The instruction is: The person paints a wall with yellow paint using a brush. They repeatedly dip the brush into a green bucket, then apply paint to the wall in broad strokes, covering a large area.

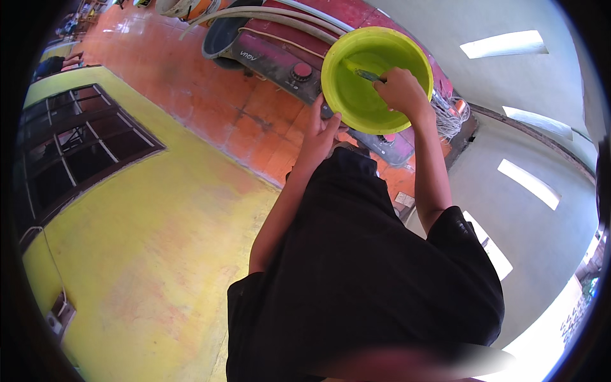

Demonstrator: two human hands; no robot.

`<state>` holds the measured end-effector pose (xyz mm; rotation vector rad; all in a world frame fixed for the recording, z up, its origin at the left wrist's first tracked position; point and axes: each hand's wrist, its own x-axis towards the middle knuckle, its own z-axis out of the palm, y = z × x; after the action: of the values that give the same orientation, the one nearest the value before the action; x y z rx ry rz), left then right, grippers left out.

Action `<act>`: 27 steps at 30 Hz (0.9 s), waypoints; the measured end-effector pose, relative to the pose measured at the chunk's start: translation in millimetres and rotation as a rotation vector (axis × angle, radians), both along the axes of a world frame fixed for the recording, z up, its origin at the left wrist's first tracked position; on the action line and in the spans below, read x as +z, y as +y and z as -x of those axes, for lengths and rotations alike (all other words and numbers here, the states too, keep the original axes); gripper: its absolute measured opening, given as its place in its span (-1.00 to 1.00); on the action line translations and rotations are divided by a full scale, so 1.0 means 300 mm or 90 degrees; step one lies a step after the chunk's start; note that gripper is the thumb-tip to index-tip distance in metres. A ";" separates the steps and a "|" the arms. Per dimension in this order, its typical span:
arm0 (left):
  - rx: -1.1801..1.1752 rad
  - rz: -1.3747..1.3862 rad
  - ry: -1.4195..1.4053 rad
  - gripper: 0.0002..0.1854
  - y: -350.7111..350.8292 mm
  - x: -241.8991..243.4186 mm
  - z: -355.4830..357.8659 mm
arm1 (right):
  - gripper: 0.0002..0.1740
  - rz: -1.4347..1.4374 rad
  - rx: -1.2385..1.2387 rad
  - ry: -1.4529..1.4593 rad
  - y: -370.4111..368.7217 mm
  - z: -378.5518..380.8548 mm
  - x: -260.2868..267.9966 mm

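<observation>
A yellow-green plastic basin (334,107) is in front of me over a dark two-knob gas stove (281,71). My left hand (324,126) is at the basin's near left side, its thumb against the rim and some fingers hidden under the edge. My right hand (403,93) reaches inside the basin, closed around the dark green handle of a small tool (367,75). The tool's pale yellow-green end points to the far left inside the basin. It looks like a brush, but glare blurs its tip. Whether liquid covers the basin's bottom is hard to tell.
Behind the stove lie a bent pale hose (281,16) and a dark tub (222,40). Bundled cord (448,117) lies right of the basin. A yellow wall (191,229) with a window (81,143) stands left, a grey wall (515,95) right. Another person (52,64) is far left.
</observation>
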<state>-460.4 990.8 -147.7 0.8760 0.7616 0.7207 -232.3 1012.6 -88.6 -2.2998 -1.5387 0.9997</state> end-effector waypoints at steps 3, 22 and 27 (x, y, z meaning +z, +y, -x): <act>0.016 0.020 0.001 -0.29 -0.001 -0.013 0.001 | -0.55 0.106 0.009 0.128 0.031 0.016 -0.017; 0.039 0.063 -0.004 -0.29 -0.017 -0.080 0.016 | -0.63 0.213 0.044 0.258 -0.050 -0.141 0.117; 0.025 0.034 0.032 -0.30 -0.008 -0.089 0.027 | -0.66 0.132 -0.011 0.212 -0.115 -0.114 0.197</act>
<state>-468.6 988.3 -174.5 0.8349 0.8410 0.7115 -198.2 978.2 -29.6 -2.1242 -1.3318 1.5108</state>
